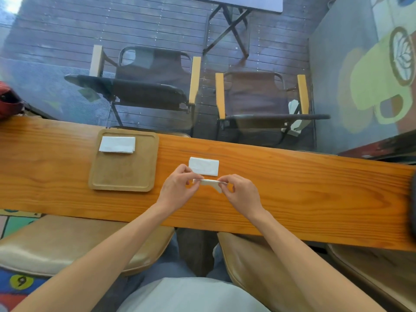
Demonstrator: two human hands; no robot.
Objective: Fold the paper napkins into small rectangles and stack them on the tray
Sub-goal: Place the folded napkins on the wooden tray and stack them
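**Two hands on one napkin, tray waiting off to the left**

Two hands were working the same napkin [209, 183] just below the middle of the frame. The left hand [180, 188] pinched its left end and the right hand [239, 192] pinched its right end, fingers curled on the paper, holding it a bit above the wooden counter [292, 188]. It looked like a narrow folded strip seen nearly edge-on, with its long axis running left to right across the frame and one corner drooping near the right hand.

Just above that, flat on the counter, sat another folded napkin [203, 166], also long side left-to-right, close to the fingertips of the left hand.

The tray [123, 174] was over to the left of the hands, on the same counter, with a folded napkin stack [117, 144] lying in its upper left corner, long axis left-right as well.

My guess: the held one was mid-fold or getting its crease tidied. Since the tray lay to the left, the left hand was the nearer one for carrying it over, and it wouldn't need turning to match the stack.
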